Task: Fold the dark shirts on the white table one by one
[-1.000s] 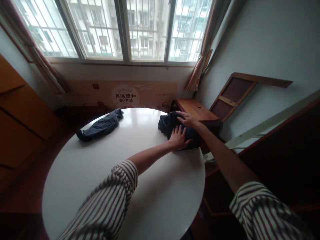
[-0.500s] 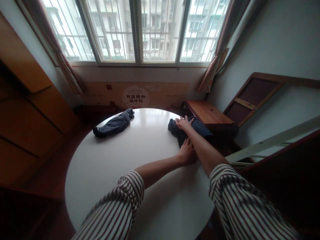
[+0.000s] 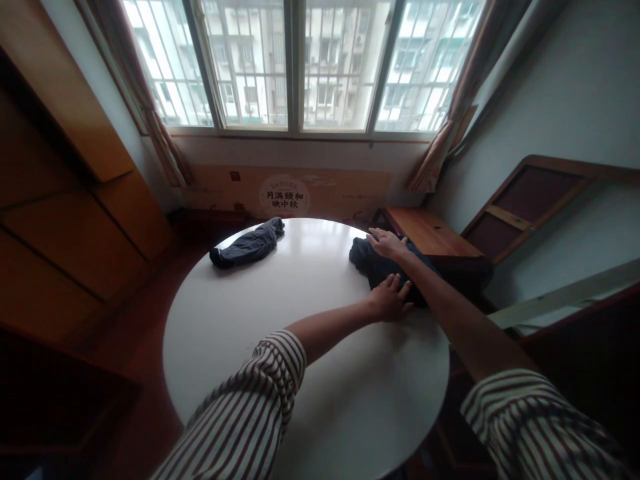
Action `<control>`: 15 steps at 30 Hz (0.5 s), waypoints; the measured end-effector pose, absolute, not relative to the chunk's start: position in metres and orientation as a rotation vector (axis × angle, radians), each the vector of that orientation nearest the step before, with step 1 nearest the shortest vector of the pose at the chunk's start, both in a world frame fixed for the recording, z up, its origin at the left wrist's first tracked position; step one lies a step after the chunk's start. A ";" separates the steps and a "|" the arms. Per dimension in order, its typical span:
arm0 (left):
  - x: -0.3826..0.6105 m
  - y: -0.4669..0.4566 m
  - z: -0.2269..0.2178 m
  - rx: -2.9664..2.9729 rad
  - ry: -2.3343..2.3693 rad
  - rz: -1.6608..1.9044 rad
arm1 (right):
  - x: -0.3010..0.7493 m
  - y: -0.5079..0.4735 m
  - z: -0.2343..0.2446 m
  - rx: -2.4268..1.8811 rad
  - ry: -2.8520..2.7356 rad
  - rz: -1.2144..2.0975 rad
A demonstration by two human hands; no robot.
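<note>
A dark folded garment (image 3: 375,267) lies at the right rim of a round white table (image 3: 280,320). My left hand (image 3: 391,300) rests flat on its near end, fingers spread and open. My right hand (image 3: 386,243) lies flat on its far end, fingers stretched out. Both arms wear striped sleeves. A second dark blue garment (image 3: 249,244), loosely rolled, lies at the table's far left edge, well away from either hand.
A wooden side table (image 3: 430,233) stands just beyond the table's right edge, under a wooden frame (image 3: 530,200) leaning on the wall. Orange cabinets (image 3: 75,220) fill the left. A barred window (image 3: 300,63) and a printed board (image 3: 285,193) are behind.
The view has shifted to the left and the table sits further right. My left hand has spread flat on the garment's near end; my right hand stays on its far end.
</note>
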State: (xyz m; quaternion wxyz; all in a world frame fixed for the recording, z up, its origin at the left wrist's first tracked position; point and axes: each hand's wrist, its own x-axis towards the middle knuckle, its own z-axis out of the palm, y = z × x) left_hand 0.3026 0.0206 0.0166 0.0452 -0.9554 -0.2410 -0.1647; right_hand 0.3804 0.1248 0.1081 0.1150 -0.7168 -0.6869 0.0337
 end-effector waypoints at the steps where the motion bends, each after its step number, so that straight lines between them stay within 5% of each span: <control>1: 0.300 0.018 0.019 -2.932 -0.737 -0.502 | 0.385 0.117 0.109 -2.070 -2.031 0.068; 8: 0.185 0.036 0.042 -2.985 -0.945 -0.715 | 0.409 0.042 0.088 -1.523 -1.988 -0.210; 15: -0.004 0.112 0.056 -2.140 -2.059 -0.478 | 0.349 -0.034 0.046 -1.246 -2.098 -0.187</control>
